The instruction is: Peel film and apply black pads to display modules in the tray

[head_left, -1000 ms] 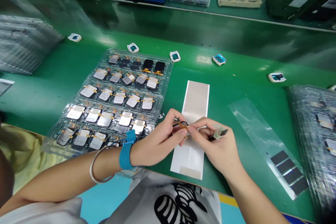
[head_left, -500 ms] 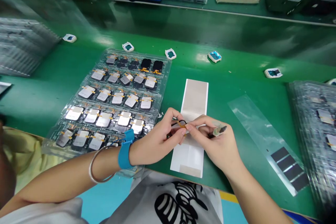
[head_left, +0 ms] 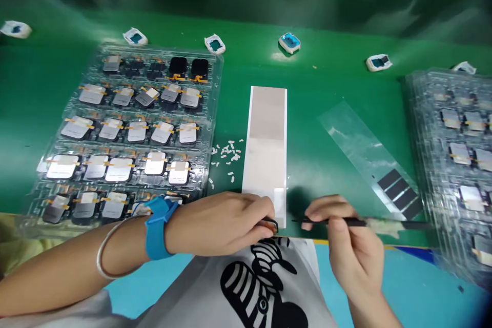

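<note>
Hands [head_left: 230,223] farther apart, component [head_left: 273,225] in left

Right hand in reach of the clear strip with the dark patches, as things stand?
Likely yes. The clear strip lies on the bench just beyond the right hand, and nothing seems to block it. That hand holds a black tool, though, which may hamper the grip.

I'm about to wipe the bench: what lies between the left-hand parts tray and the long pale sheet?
The head view shows small white scraps scattered on the green bench there; lower in the picture, the left hand crosses the gap.
</note>
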Tool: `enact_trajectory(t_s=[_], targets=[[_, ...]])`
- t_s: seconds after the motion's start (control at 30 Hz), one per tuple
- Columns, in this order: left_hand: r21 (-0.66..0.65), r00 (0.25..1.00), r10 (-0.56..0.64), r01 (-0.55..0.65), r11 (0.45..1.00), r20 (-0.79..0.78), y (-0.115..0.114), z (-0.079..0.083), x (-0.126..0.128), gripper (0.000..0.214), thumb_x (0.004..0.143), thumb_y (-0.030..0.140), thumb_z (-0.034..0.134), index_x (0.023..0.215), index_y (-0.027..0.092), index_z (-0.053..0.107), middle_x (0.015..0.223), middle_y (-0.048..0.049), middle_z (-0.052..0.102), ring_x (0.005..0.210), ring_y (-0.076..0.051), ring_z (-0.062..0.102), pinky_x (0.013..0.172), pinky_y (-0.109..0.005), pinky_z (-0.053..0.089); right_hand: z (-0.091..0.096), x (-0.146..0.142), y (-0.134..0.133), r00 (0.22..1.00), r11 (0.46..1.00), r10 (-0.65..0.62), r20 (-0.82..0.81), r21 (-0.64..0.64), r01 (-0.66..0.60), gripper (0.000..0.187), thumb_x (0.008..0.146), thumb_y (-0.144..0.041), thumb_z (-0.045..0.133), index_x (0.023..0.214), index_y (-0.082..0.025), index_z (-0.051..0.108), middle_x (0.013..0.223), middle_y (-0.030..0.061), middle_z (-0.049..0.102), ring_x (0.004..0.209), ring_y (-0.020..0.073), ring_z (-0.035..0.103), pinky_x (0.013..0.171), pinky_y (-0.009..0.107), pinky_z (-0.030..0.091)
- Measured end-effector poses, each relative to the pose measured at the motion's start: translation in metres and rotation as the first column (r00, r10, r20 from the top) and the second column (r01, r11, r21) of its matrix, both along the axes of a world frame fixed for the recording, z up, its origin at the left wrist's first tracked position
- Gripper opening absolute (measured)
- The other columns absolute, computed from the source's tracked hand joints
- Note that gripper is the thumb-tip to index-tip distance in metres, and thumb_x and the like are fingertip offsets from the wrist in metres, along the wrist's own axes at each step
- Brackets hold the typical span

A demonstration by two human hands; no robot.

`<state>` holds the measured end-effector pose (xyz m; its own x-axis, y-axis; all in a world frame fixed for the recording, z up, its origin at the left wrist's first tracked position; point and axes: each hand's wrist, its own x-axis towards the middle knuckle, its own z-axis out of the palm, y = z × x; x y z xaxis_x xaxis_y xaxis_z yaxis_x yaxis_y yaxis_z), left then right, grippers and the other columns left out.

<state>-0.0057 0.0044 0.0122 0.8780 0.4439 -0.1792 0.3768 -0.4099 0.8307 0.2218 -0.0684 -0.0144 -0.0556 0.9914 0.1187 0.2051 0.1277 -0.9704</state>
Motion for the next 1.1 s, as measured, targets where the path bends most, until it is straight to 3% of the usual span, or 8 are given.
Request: enact_trajectory(t_s=[0.13, 0.3, 0.5, 0.7, 0.9, 0.97, 1.1], targets=[[-0.018, 0.999, -0.001, 0.000, 1.000, -0.042, 0.000, -0.001, 0.001, 0.015, 0.101, 0.026, 0.035, 0.098, 0.019, 0.048, 0.085, -0.0049, 0.066, 0.070, -0.018, 0.059, 0.057, -0.026, 0.039, -0.012, -0.005, -0.021, 0.997, 0.995, -0.071, 0.013, -0.069, 0.072, 0.016, 0.090, -0.010, 0.054, 0.097, -0.023, 0.061, 0.088, 0.0022, 0.059, 0.084, 0.0142, 0.062, 0.067, 0.027, 0.056], [-0.079, 0.996, 0.010, -0.017, 0.997, -0.083, 0.000, 0.002, 0.001, 0.018, 0.101, 0.027, 0.032, 0.099, 0.018, 0.048, 0.084, -0.0051, 0.065, 0.067, -0.018, 0.056, 0.057, -0.026, 0.036, -0.021, -0.008, -0.028, 0.982, 0.984, -0.169, 0.082, -0.036, 0.173, 0.019, 0.086, -0.007, 0.059, 0.093, -0.023, 0.066, 0.092, 0.0036, 0.060, 0.090, 0.0159, 0.064, 0.070, 0.028, 0.060], [-0.100, 0.995, 0.027, -0.036, 0.994, -0.096, -0.003, 0.003, 0.001, 0.021, 0.102, 0.028, 0.030, 0.102, 0.018, 0.047, 0.081, -0.0046, 0.063, 0.065, -0.018, 0.054, 0.056, -0.027, 0.034, -0.022, -0.009, -0.028, 0.987, 0.985, -0.161, 0.030, -0.052, 0.162, 0.016, 0.086, -0.008, 0.060, 0.093, -0.021, 0.067, 0.089, 0.0032, 0.063, 0.079, 0.0148, 0.067, 0.064, 0.028, 0.063], [-0.108, 0.994, 0.052, -0.062, 0.992, -0.093, -0.006, 0.001, 0.001, 0.019, 0.101, 0.029, 0.030, 0.097, 0.018, 0.045, 0.077, -0.0028, 0.059, 0.064, -0.018, 0.052, 0.057, -0.028, 0.032, -0.019, -0.012, -0.026, 0.968, 0.961, -0.249, -0.026, -0.134, 0.244, 0.007, 0.085, -0.014, 0.065, 0.087, -0.020, 0.068, 0.087, 0.0016, 0.066, 0.066, 0.0140, 0.071, 0.062, 0.026, 0.064], [-0.165, 0.972, 0.226, -0.234, 0.958, -0.069, -0.011, -0.001, 0.004, 0.013, 0.100, 0.026, 0.034, 0.090, 0.020, 0.039, 0.069, 0.0030, 0.048, 0.058, -0.014, 0.044, 0.056, -0.027, 0.031, -0.014, -0.017, -0.016, 0.900, 0.901, -0.424, -0.098, -0.150, 0.408, 0.004, 0.085, -0.019, 0.068, 0.085, -0.020, 0.064, 0.078, -0.0009, 0.065, 0.060, 0.0128, 0.069, 0.059, 0.024, 0.062], [-0.184, 0.966, 0.252, -0.258, 0.948, -0.058, -0.011, -0.002, 0.005, 0.012, 0.100, 0.026, 0.035, 0.090, 0.021, 0.039, 0.071, 0.0027, 0.050, 0.059, -0.014, 0.046, 0.057, -0.026, 0.032, -0.013, -0.015, -0.015, 0.908, 0.907, -0.412, -0.072, -0.126, 0.401, 0.004, 0.084, -0.018, 0.068, 0.083, -0.020, 0.065, 0.081, 0.0000, 0.066, 0.061, 0.0132, 0.070, 0.060, 0.023, 0.062], [-0.200, 0.975, 0.212, -0.221, 0.955, -0.063, -0.009, -0.003, 0.005, 0.012, 0.100, 0.026, 0.035, 0.091, 0.020, 0.040, 0.074, 0.0012, 0.055, 0.062, -0.015, 0.050, 0.058, -0.028, 0.032, -0.013, -0.010, -0.019, 0.964, 0.960, -0.264, -0.027, -0.110, 0.259, 0.010, 0.084, -0.013, 0.066, 0.090, -0.022, 0.067, 0.089, 0.0014, 0.066, 0.071, 0.0144, 0.072, 0.065, 0.024, 0.064]])
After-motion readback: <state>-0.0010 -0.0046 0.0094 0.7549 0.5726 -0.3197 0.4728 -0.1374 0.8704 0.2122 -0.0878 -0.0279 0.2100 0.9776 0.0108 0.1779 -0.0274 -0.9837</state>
